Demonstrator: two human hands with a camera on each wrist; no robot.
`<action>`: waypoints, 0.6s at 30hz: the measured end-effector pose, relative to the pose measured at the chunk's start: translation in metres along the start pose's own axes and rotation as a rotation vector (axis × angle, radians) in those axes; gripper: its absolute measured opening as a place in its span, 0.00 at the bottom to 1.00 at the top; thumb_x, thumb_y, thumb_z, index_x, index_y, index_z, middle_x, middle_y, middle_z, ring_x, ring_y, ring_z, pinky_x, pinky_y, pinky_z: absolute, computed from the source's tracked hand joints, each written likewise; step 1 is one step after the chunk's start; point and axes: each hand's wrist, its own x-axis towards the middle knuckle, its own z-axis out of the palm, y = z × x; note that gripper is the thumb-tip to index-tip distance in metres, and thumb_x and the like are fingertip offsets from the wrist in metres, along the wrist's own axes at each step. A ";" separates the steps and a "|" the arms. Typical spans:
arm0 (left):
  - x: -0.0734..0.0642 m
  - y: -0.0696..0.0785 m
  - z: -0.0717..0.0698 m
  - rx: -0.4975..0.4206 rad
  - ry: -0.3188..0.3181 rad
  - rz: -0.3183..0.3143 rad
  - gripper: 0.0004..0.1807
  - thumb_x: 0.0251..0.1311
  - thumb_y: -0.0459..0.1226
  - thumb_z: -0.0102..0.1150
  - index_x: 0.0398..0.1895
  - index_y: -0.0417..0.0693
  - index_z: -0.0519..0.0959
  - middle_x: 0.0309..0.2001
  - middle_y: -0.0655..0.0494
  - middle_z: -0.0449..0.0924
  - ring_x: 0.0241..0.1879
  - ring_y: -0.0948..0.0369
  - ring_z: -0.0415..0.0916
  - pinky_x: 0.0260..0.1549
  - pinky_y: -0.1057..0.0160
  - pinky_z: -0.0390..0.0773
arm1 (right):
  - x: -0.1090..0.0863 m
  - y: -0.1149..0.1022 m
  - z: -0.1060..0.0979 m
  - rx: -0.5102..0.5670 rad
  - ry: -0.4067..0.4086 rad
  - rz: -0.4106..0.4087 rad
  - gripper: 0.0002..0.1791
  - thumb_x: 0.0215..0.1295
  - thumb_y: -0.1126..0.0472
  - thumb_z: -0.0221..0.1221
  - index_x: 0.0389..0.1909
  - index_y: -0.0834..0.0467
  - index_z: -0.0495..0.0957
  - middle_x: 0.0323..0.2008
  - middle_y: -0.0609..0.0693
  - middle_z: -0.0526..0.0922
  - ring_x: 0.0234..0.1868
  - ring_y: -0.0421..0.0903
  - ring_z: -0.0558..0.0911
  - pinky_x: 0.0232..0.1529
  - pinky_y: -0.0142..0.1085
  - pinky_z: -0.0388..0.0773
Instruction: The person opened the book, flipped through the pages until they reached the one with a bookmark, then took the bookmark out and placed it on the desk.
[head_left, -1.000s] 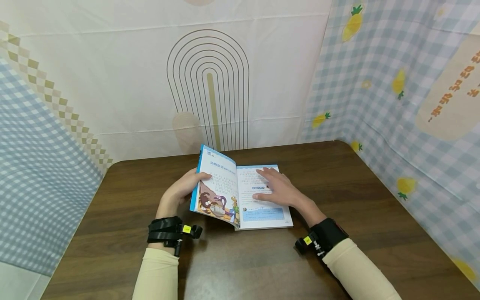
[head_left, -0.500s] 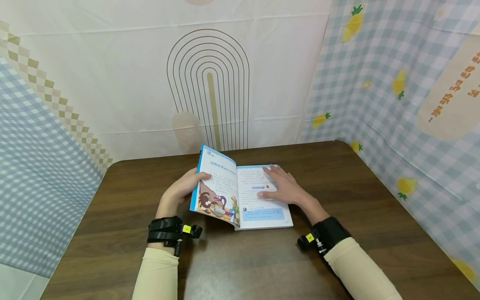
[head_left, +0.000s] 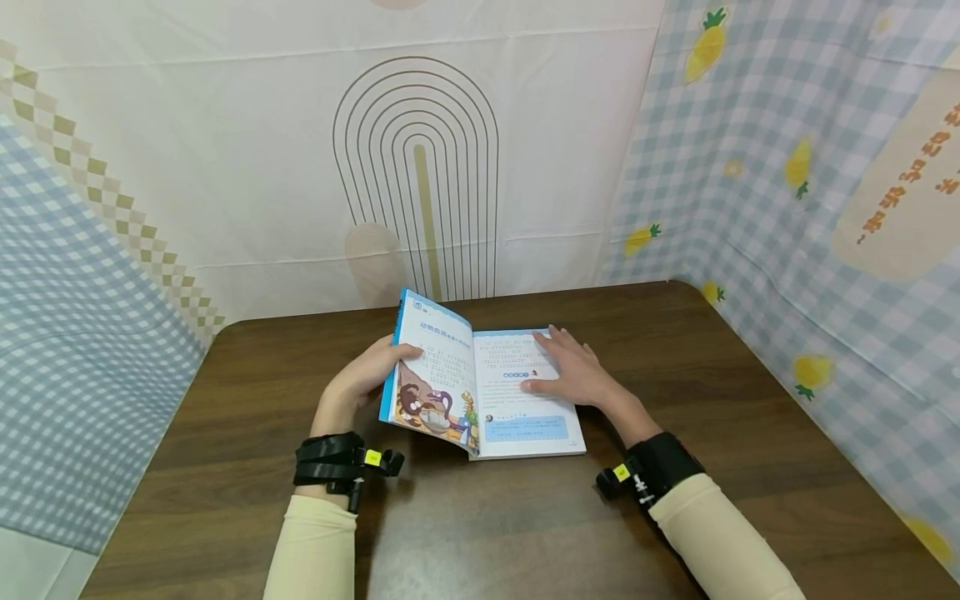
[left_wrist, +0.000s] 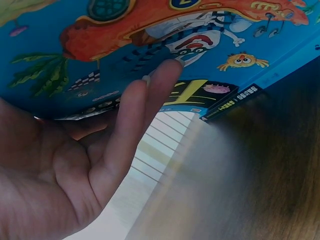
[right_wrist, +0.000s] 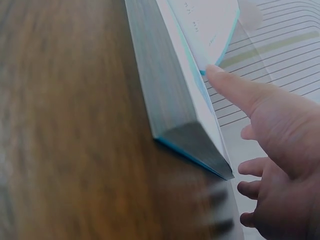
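An open book (head_left: pixel 498 396) with a blue cover lies on the table, its left side lifted and tilted. My left hand (head_left: pixel 367 372) grips that raised side, the thumb on the page margin and the fingers behind the cover. From below, the left wrist view shows the illustrated blue cover (left_wrist: pixel 200 30) over the fingers of the left hand (left_wrist: pixel 75 170). Over the right-hand page is my right hand (head_left: pixel 579 375), its fingers spread. In the right wrist view, the right hand (right_wrist: pixel 287 135) is beside the thick page block (right_wrist: pixel 165 75); whether it touches the paper is unclear.
The dark wooden table (head_left: pixel 480 533) has rounded far corners. A white cloth (head_left: pixel 247 167) with printed arches hangs along its far edge. Checked cloths (head_left: pixel 750 192) with yellow fruit prints hang on the right. Each wrist wears a black strapped camera (head_left: pixel 330 460).
My right hand has shifted slightly to the right across the right-hand page, toward its outer edge. The left hand and the lifted side of the book have stayed put.
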 end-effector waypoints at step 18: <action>-0.002 0.003 0.000 -0.007 0.004 -0.007 0.31 0.80 0.43 0.48 0.80 0.42 0.60 0.54 0.41 0.86 0.41 0.56 0.89 0.36 0.59 0.89 | 0.000 0.004 0.000 0.000 -0.046 0.011 0.57 0.67 0.33 0.66 0.85 0.57 0.52 0.84 0.64 0.43 0.85 0.64 0.41 0.76 0.73 0.41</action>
